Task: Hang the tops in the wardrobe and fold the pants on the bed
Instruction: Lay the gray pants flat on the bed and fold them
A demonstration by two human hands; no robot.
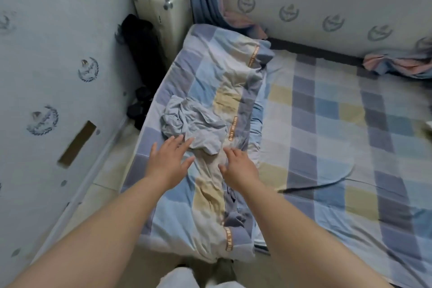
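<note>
- Your left hand (168, 163) and right hand (239, 168) hovered with fingers spread, grasping nothing.
- The crumpled grey garment (191, 124) lay on the folded quilt (222, 91), just beyond your fingertips.
- You risked snagging quilt fabric along with it.

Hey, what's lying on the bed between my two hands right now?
In the head view, the lower edge of the crumpled pale grey garment and wrinkled checked quilt lie between the left hand and right hand.
</note>
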